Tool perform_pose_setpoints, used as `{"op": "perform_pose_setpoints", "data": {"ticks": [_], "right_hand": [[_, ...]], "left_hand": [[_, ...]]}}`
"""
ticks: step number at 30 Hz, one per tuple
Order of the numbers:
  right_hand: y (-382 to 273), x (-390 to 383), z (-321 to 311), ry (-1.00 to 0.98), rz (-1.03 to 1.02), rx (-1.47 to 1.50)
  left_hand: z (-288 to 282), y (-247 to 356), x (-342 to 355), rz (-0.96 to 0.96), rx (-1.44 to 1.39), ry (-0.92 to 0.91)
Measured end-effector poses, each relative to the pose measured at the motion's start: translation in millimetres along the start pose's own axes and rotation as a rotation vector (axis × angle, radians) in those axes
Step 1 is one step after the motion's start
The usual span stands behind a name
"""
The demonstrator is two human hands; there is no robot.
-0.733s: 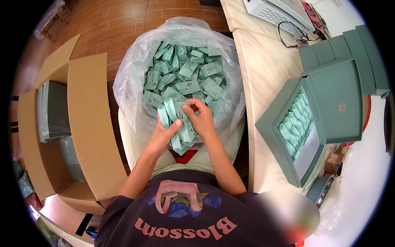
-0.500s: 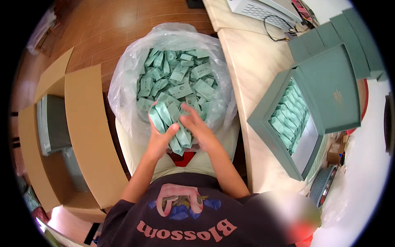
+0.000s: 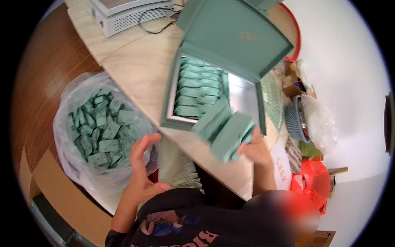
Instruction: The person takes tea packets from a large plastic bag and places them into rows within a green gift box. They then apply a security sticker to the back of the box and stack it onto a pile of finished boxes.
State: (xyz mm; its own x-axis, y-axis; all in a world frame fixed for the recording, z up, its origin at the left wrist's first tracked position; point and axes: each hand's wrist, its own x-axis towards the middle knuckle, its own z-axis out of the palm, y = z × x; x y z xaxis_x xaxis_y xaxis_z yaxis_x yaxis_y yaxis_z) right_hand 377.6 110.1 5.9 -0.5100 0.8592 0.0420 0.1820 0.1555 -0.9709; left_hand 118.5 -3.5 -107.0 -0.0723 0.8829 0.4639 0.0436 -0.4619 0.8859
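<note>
My right hand is closed on a bunch of green packets, slightly blurred, held over the front edge of a green gift box. The box stands with its lid raised. Rows of similar green packets fill its left part, while its right part shows a pale bottom. My left hand is open, fingers apart and holding nothing, beside a clear plastic bag full of loose green packets.
The box rests on a pale marble-patterned table. A white appliance with a black cable stands at the back. To the right are a blue-grey basket and a red plastic bag. A cardboard carton sits at lower left.
The view has turned right toward the box. The packets, earlier between both hands above the bag, are now in my right hand at the box. My left hand has let go.
</note>
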Motion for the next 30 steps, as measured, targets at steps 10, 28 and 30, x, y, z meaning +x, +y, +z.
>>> {"op": "perform_pose_setpoints", "data": {"ticks": [10,28,30], "right_hand": [[58,58,-150,0.367,-0.256,-1.463],[37,36,-82,0.540,-0.348,-1.471],[31,8,-30,0.565,-0.514,-1.279]], "left_hand": [[14,-3,-25,-0.458,-0.169,0.074],[-10,-34,-59,-0.671,-0.093,0.256],[-21,-51,-71,-0.677,-0.012,0.268]]}}
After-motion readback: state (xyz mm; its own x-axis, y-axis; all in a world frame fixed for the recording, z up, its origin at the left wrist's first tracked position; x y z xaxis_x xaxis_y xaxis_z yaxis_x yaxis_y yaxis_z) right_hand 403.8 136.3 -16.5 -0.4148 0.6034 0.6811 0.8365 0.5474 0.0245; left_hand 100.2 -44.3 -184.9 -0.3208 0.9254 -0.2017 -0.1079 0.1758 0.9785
